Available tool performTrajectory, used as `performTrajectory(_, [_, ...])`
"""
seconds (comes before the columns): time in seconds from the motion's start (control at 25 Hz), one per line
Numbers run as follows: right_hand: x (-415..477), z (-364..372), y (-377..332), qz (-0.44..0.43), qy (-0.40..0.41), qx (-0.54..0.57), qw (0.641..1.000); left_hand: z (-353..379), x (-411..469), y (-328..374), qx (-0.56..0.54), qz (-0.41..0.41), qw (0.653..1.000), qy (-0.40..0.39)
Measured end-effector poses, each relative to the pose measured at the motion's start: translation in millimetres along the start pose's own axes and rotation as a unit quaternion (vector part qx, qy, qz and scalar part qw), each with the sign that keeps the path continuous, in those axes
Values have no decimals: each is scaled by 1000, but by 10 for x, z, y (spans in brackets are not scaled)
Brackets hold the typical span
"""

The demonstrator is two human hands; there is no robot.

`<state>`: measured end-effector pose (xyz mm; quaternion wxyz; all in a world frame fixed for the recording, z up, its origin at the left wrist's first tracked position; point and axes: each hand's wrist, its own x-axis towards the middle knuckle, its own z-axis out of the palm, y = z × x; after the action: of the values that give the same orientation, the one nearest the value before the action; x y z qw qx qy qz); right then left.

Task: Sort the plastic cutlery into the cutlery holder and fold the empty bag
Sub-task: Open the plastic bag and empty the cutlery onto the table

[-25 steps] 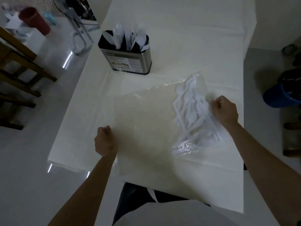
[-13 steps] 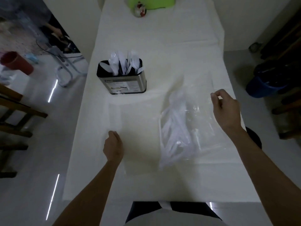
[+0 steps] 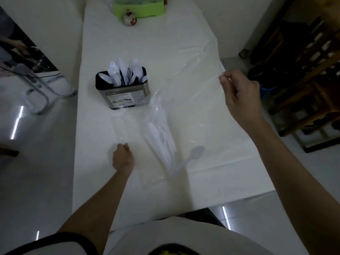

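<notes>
My left hand (image 3: 122, 158) sits low on the counter (image 3: 165, 39), fingers curled, pinching the near left edge of the bag (image 3: 193, 89) and holding it against the white surface. My right hand (image 3: 239, 94) is raised above the right side of the counter, thumb and fingertips pinched on the far right edge of the same bag. The clear plastic hangs stretched between both hands and slopes down from right to left.

In the low part of the bag, between my hands and closer to the left one, a pile of white cutlery (image 3: 160, 138) lies in a long heap running near to far. Just right of the heap's near end lies a single spoon (image 3: 195, 153), its bowl pointing far and right. I cannot tell whether it is inside the plastic or out on the counter.

The cutlery holder (image 3: 123, 92) stands upright on the counter beyond my left hand, just left of the lifted plastic. It is a dark-rimmed metal box with a label on its near face. White spoons and forks (image 3: 125, 72) stand in it, heads up.

At the counter's far end sits a green tray (image 3: 138, 8), with a small round ornament (image 3: 130, 18) just in front of it. Off to the left, a bent metal frame (image 3: 36, 92) stands on the glossy floor.
</notes>
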<state>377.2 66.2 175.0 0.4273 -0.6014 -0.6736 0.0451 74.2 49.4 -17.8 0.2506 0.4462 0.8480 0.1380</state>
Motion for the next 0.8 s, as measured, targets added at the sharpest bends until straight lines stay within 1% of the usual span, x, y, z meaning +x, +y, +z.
performTrajectory(0.24, [126, -97, -364, -5, -27, 5, 1000, 19, 38, -48, -42, 7, 999, -24])
performTrajectory(0.36, [210, -162, -537, -12, -5, -19, 1000, 29, 1, -37, -40, 15, 999, -20])
performTrajectory(0.44, [281, -225, -625, -12, 24, -20, 999, 22, -20, 3, -62, 19, 998, -19])
performTrajectory(0.52, [328, -259, -663, -17, 32, -24, 999, 24, -32, 53, -97, -7, 995, -14])
performTrajectory(0.6, [296, -278, -624, -9, 20, -47, 999, 18, -58, 66, -111, -27, 993, -6])
performTrajectory(0.72, [213, -321, -532, 9, 22, -61, 998, 17, -90, 50, -118, -29, 993, 9])
performTrajectory(0.8, [142, -368, -527, 6, 23, -52, 998, 26, -116, 24, -113, -26, 993, 2])
